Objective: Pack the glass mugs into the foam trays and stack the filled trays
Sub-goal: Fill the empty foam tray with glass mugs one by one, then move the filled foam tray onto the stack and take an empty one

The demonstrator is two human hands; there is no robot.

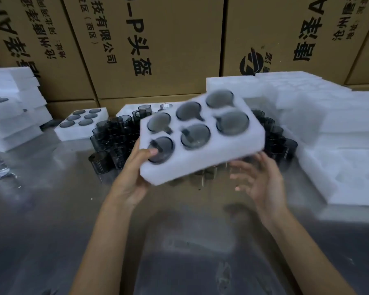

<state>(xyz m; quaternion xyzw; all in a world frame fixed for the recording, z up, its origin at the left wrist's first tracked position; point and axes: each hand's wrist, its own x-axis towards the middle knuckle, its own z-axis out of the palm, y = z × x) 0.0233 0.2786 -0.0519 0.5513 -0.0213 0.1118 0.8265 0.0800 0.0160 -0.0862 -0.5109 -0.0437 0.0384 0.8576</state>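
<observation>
A white foam tray filled with several grey glass mugs hangs tilted above the table, blurred by motion. My left hand grips its near left corner, thumb on top beside a mug. My right hand is under the tray's right side, fingers spread and relaxed, apart from the foam. Behind the tray stands a cluster of loose dark glass mugs on the table. Another filled tray lies at the back left.
Stacks of foam trays rise on the right and more foam trays on the left. Cardboard boxes wall off the back. The grey table stretches in front of me.
</observation>
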